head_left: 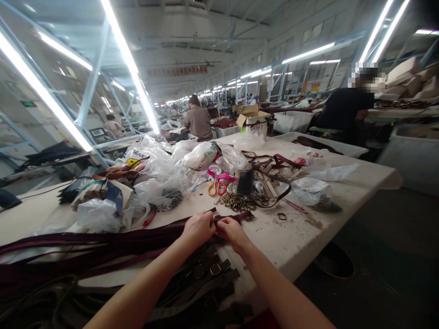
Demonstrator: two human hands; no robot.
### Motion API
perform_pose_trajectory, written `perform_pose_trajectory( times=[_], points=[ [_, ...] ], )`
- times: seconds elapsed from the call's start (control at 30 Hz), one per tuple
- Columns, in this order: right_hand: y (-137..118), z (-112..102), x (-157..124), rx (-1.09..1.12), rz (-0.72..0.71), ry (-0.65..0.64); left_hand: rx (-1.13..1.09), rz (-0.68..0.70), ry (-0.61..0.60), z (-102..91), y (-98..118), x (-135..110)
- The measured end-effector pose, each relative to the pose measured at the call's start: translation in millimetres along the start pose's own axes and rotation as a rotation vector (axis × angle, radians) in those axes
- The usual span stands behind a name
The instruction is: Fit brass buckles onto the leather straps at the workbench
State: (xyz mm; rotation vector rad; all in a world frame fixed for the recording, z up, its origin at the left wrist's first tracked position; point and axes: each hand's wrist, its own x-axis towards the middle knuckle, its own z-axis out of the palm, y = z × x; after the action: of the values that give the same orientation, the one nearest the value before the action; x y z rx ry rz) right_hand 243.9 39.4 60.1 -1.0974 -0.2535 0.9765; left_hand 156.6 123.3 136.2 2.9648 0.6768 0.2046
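My left hand point(199, 227) and my right hand point(233, 231) meet at the middle of the table, fingers closed in a pinch on a dark strap; its gripped part is mostly hidden by my fingers. Long maroon straps point(137, 237) stretch left from my hands. Below my forearms lie dark straps point(219, 289) with metal buckles point(215, 269). Just beyond my hands is a pile of brass-coloured rings point(235, 202), with orange-handled scissors point(217, 188) behind it. A single loose buckle point(281, 216) lies to the right.
Clear plastic bags point(171, 160) and a bundle of papers point(103, 194) cover the table's left and back. Mixed straps point(270, 178) lie at the right. Beyond stand an open carton point(253, 124), white bins point(293, 121) and seated people point(199, 119). The table's edge point(322, 242) runs along the right.
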Motion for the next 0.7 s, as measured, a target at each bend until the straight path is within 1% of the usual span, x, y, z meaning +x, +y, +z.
perform_pose_trajectory(
  times=[0.07,0.13,0.2,0.27,0.33,0.37,0.47,0.53,0.6,0.67,0.7],
  points=[
    [-0.6,-0.6,-3.0,-0.030,-0.042,-0.009,-0.081,0.016,-0.065,0.1,-3.3,2.4],
    [-4.1,-2.4,-7.1,-0.052,-0.086,-0.049,-0.224,0.031,-0.099,0.9,-7.6,4.7],
    [-8.8,-5.0,-11.0,-0.049,-0.120,-0.077,-0.360,0.045,-0.063,2.8,-10.6,5.7],
    [-12.3,-7.4,-13.3,-0.019,-0.150,-0.059,-0.429,0.088,-0.004,6.0,-10.8,5.5],
    [-13.3,-9.4,-14.1,0.012,-0.179,-0.021,-0.428,0.140,0.018,10.6,-8.9,5.3],
    [-12.9,-10.3,-13.9,0.023,-0.185,-0.005,-0.422,0.152,0.006,13.3,-7.8,5.4],
    [-9.4,-15.3,-10.9,0.013,-0.172,0.038,-0.408,0.114,-0.078,20.8,-7.2,7.1],
    [-6.7,-21.7,-6.8,-0.050,-0.199,0.109,-0.361,0.105,-0.134,23.5,-11.7,8.6],
    [-4.3,-30.1,-1.2,-0.116,-0.249,0.203,-0.254,0.128,-0.167,23.1,-21.9,9.7],
    [-1.9,-38.6,4.5,-0.155,-0.280,0.279,-0.153,0.122,-0.209,20.6,-38.5,10.4],
    [-0.4,-42.3,7.1,-0.171,-0.281,0.296,-0.116,0.100,-0.233,19.1,-49.0,10.5]
  ],
)
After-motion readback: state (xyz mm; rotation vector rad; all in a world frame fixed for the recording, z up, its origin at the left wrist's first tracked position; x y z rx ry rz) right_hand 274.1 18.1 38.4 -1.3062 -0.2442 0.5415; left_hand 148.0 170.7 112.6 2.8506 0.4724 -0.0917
